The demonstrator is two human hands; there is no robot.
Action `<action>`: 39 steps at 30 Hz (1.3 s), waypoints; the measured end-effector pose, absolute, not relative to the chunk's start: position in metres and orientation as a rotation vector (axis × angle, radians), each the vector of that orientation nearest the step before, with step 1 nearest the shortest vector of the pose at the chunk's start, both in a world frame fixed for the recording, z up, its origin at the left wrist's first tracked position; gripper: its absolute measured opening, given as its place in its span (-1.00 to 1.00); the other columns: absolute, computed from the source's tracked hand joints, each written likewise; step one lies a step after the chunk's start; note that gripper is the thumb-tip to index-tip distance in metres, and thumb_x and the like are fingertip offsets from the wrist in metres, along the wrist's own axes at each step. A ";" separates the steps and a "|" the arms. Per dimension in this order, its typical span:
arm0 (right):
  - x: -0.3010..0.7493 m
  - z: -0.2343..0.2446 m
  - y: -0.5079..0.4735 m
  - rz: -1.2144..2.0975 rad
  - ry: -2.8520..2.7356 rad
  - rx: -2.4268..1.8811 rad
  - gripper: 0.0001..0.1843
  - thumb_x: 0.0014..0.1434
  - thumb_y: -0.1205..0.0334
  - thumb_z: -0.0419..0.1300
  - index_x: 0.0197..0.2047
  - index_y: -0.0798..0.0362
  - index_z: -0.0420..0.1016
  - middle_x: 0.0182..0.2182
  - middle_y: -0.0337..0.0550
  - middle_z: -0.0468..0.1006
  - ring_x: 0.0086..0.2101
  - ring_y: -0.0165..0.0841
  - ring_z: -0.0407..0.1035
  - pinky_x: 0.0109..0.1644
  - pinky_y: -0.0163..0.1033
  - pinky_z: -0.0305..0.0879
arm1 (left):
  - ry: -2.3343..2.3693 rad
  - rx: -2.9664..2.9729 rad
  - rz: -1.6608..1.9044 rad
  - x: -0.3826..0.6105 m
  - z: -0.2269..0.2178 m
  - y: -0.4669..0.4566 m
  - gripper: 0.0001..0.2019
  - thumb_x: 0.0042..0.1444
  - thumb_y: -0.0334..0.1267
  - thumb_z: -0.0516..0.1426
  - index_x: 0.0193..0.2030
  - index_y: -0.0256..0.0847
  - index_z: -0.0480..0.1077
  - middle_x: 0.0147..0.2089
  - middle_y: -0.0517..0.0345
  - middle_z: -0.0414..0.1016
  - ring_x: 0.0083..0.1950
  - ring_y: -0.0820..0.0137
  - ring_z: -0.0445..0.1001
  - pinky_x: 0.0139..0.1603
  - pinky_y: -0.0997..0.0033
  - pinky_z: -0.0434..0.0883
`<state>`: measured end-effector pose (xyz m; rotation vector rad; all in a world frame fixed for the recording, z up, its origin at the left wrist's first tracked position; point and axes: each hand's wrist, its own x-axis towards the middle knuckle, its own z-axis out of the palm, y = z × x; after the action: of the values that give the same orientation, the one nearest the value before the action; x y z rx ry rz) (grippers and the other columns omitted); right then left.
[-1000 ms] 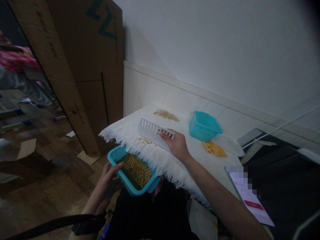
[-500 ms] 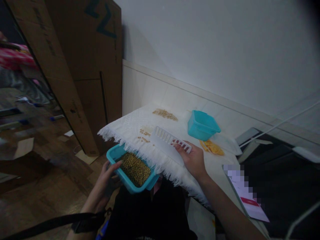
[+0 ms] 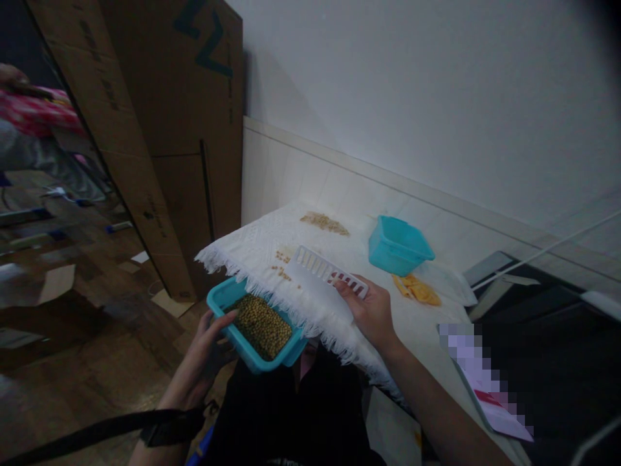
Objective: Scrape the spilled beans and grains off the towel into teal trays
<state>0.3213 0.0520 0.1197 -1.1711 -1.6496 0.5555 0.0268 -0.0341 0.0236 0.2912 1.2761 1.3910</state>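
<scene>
My left hand (image 3: 208,353) grips the left rim of a teal plastic basin (image 3: 242,349), thumb over the edge. Yellowish soybeans (image 3: 264,323) fill its lower part. The basin is held just under the fringed edge of a white cloth (image 3: 315,317) on the table. My right hand (image 3: 371,314) is closed on the near end of a white slotted plastic piece (image 3: 327,268), held low over the cloth. Close to the piece's far end, a few loose beans (image 3: 283,265) lie scattered. A larger spread of pale beans or grains (image 3: 324,223) lies farther back.
A second teal basin (image 3: 400,246) stands at the back right, with a crumpled yellow cloth (image 3: 416,289) before it. A purple-white booklet (image 3: 490,382) lies at the right. On the left rises a tall cardboard box (image 3: 179,129); beyond it a person's checked red sleeve (image 3: 39,110) shows.
The view has turned slightly left. Relative to the cloth, my right hand and the slotted piece have shifted a little left, toward the loose beans. My left hand still holds the basin.
</scene>
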 end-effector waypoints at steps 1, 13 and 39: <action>0.321 0.119 0.051 0.547 -1.661 -1.162 -0.48 0.33 -0.33 0.43 -0.11 -0.02 0.88 -0.30 -0.04 0.85 -0.38 -0.14 0.67 -0.31 -0.17 0.56 | 1.276 0.295 1.390 0.026 0.024 -0.034 -0.32 0.11 -0.04 0.55 0.32 0.05 0.43 -0.04 0.08 0.64 -0.30 0.24 0.69 -0.32 0.27 0.60; 0.310 0.126 0.034 0.596 -1.659 -1.142 -0.62 0.32 -0.17 0.46 -0.14 -0.04 0.90 -0.30 -0.09 0.85 -0.38 -0.17 0.66 -0.31 -0.19 0.56 | 1.280 0.293 1.388 0.021 0.020 -0.033 -0.27 0.04 0.04 0.57 0.30 0.04 0.45 -0.02 0.06 0.64 -0.23 0.19 0.69 -0.26 0.20 0.62; 0.292 0.119 0.048 0.594 -1.698 -1.095 -0.57 0.38 -0.17 0.40 -0.10 0.02 0.89 -0.35 -0.11 0.82 -0.41 -0.21 0.61 -0.32 -0.23 0.50 | 1.309 0.326 1.393 0.015 0.035 -0.034 -0.28 0.02 0.02 0.55 0.28 0.00 0.44 0.04 0.01 0.65 -0.16 0.18 0.68 -0.24 0.24 0.65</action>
<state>0.2924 0.0479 0.1195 -1.0953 -1.6980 0.5939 0.0147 -0.0336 0.0348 0.3258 1.3095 1.3935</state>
